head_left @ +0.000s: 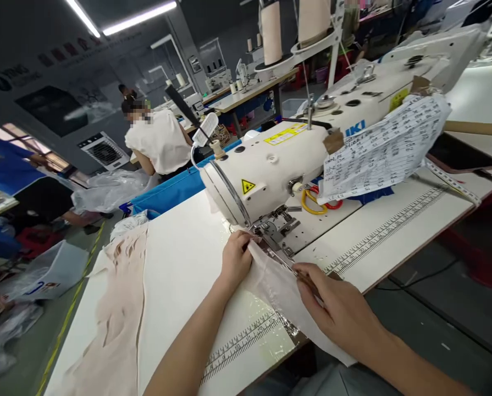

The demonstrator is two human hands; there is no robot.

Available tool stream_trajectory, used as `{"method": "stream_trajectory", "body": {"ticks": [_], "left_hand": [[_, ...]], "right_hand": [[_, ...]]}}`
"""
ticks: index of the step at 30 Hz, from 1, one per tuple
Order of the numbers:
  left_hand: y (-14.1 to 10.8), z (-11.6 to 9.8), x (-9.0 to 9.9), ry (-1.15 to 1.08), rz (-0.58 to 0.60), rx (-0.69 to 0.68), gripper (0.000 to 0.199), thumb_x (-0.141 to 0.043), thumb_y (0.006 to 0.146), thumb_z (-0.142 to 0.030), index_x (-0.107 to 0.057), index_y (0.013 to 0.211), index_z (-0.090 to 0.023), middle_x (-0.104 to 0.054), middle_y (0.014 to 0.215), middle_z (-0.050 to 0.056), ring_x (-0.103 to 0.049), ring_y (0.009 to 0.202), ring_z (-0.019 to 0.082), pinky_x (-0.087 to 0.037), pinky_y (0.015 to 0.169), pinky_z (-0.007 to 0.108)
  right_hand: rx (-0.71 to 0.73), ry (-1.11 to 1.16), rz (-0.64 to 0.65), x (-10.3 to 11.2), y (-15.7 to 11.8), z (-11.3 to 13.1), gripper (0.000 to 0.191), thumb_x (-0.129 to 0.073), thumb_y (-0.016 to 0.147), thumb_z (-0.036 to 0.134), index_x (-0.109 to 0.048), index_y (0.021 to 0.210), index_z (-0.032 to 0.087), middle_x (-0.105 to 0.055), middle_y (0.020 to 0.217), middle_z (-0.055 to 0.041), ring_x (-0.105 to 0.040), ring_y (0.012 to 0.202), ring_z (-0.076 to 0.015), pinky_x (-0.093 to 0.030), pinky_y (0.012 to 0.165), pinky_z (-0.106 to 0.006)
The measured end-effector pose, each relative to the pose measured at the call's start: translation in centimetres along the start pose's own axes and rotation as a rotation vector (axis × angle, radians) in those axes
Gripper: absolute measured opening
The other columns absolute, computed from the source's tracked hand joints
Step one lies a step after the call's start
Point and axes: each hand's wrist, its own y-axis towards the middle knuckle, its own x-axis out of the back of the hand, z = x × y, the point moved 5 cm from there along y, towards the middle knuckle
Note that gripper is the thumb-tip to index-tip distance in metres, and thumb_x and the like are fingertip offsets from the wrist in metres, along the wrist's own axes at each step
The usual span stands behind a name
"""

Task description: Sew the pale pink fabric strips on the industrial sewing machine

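Beneath the needle end of a white sewing machine (266,165), my left hand (236,258) pinches the upper end of a pale fabric piece (276,286) with bent fingers. My right hand (332,302) is closed around a thin metal tool (287,265), whose shaft points up and left along the fabric's edge toward the machine foot. The tool's kind is hard to make out. The fabric hangs over the table's front edge below my right hand.
Pale pink fabric pieces (122,308) lie on the left of the white table (175,264). Handwritten paper (386,148), a phone (462,151), a tape measure (454,184) and red-and-yellow-handled scissors (314,202) are right. People sit beyond.
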Motion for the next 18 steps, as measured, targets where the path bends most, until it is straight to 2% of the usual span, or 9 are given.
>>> {"method": "stream_trajectory", "body": {"ticks": [2, 5, 10, 18], "left_hand": [[0.1, 0.4, 0.1, -0.031, 0.016, 0.002, 0.015, -0.056, 0.087, -0.022, -0.069, 0.079, -0.022, -0.065, 0.087, 0.004, -0.063, 0.086, 0.020, -0.050, 0.074, 0.031], [0.3, 0.4, 0.2, -0.060, 0.019, 0.007, 0.015, -0.055, 0.085, -0.022, -0.069, 0.079, -0.022, -0.066, 0.089, 0.003, -0.063, 0.085, 0.019, -0.050, 0.074, 0.030], [0.5, 0.2, 0.2, -0.106, 0.019, 0.032, 0.015, -0.054, 0.083, -0.023, -0.068, 0.077, -0.022, -0.066, 0.087, 0.003, -0.062, 0.083, 0.018, -0.049, 0.074, 0.030], [0.5, 0.2, 0.2, -0.100, 0.032, 0.076, 0.017, -0.053, 0.081, -0.027, -0.069, 0.078, -0.022, -0.066, 0.085, 0.003, -0.061, 0.082, 0.019, -0.047, 0.075, 0.030]], "right_hand": [[0.012, -0.085, -0.011, -0.3, 0.8, -0.6, 0.032, -0.032, 0.100, 0.021, -0.059, 0.115, 0.012, -0.074, 0.078, -0.0054, -0.067, 0.054, -0.0183, -0.042, 0.041, -0.027], [0.028, -0.194, -0.013, -1.1, 2.0, -1.0, 0.033, -0.034, 0.100, 0.020, -0.061, 0.119, 0.014, -0.076, 0.091, -0.0066, -0.071, 0.064, -0.0186, -0.042, 0.046, -0.026], [-0.049, -0.271, 0.053, -2.0, 3.3, -1.2, 0.030, -0.040, 0.099, 0.020, -0.064, 0.117, 0.017, -0.077, 0.088, -0.0050, -0.072, 0.068, -0.0177, -0.039, 0.049, -0.026], [-0.077, -0.279, 0.140, -2.3, 4.1, -0.7, 0.029, -0.043, 0.098, 0.018, -0.063, 0.119, 0.016, -0.076, 0.091, -0.0066, -0.072, 0.073, -0.0176, -0.041, 0.052, -0.026]]}}
